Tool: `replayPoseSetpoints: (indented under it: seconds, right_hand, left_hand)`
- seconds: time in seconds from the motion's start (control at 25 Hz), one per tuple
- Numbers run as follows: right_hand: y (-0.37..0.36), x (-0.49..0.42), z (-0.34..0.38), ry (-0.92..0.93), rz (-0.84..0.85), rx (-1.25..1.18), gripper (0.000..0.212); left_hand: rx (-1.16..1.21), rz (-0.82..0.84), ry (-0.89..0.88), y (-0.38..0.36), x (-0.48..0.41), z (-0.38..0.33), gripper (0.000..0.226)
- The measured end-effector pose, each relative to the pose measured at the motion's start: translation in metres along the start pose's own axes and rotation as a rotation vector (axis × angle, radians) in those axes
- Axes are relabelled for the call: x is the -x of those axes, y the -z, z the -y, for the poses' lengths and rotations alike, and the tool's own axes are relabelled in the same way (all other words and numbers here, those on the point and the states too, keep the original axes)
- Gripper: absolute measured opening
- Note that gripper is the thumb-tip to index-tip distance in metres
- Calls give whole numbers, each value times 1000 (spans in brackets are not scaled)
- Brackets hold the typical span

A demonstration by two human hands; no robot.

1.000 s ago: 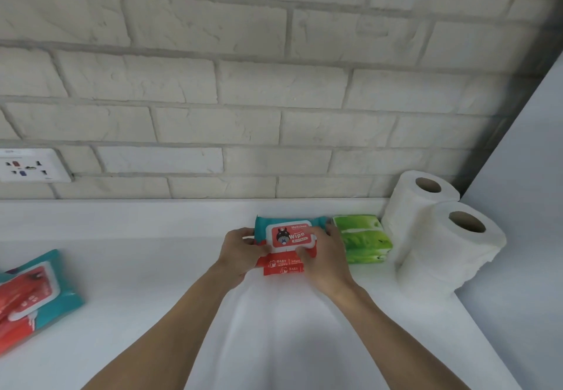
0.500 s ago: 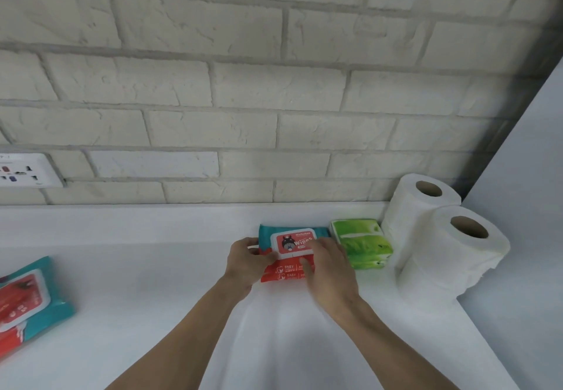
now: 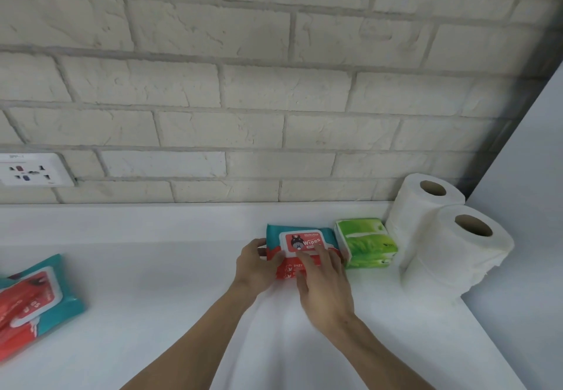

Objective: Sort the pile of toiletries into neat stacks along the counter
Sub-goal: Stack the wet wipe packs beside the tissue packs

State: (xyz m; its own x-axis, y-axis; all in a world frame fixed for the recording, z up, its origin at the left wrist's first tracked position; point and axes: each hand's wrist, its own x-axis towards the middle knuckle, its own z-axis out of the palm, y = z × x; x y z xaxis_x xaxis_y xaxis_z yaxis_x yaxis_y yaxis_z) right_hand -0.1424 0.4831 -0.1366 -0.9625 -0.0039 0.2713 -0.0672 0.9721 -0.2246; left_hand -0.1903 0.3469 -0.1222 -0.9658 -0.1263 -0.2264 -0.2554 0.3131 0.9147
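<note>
Soft even light, wide-angle bending at edges, right hand (image 3: 326, 286) perhaps slightly motion-blurred.

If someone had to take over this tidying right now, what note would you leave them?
Left hand grips the wipes pack by its left end; right hand presses flat fingers on its top.
Done: that pack sits beside the green tissue packs and toilet rolls at the right end of the counter.
Left: the loose wipes packs at the far left likely go on top of this one.
</note>
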Motion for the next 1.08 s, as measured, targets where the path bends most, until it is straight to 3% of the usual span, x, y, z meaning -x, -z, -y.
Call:
replayPoseSetpoints:
  seconds: [0.36, 0.52, 0.68, 1.08]
  right_hand:
    - [9, 0, 10, -53, 133, -3, 56]
    - [18, 5, 38, -55, 130, -19, 45]
    - [19, 14, 91, 75, 98, -147, 29]
    - [-3, 52, 262, 119, 213, -545, 23]
  left_hand:
    - [32, -28, -44, 34, 9, 12, 35]
    - [41, -60, -125, 71, 24, 18, 21]
    - [44, -93, -163, 123, 47, 32, 15]
    - [-62, -224, -254, 284, 83, 86, 14]
